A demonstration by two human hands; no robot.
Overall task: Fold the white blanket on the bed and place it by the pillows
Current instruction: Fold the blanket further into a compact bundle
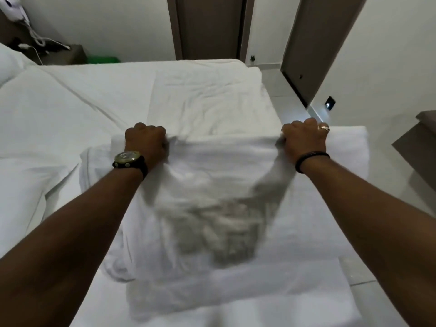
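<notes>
The white blanket point(203, 208) hangs in front of me above the bed point(70, 109), blurred and sagging in the middle. My left hand point(146, 142), with a watch on the wrist, is clenched on its upper left edge. My right hand point(305, 138), with a ring and a dark wristband, grips the upper right edge. The held edge runs taut between both fists. A further part of the blanket point(207, 95) lies spread and wrinkled on the far right part of the bed. White pillows point(9, 64) sit at the far left.
A bedside table point(59, 53) with cables and a white wall device point(14, 8) stands at the back left. A brown door point(210, 27) and a dark panel point(316, 43) are beyond the bed. Tiled floor point(280, 88) runs along the right. A brown furniture corner point(420, 142) juts in at right.
</notes>
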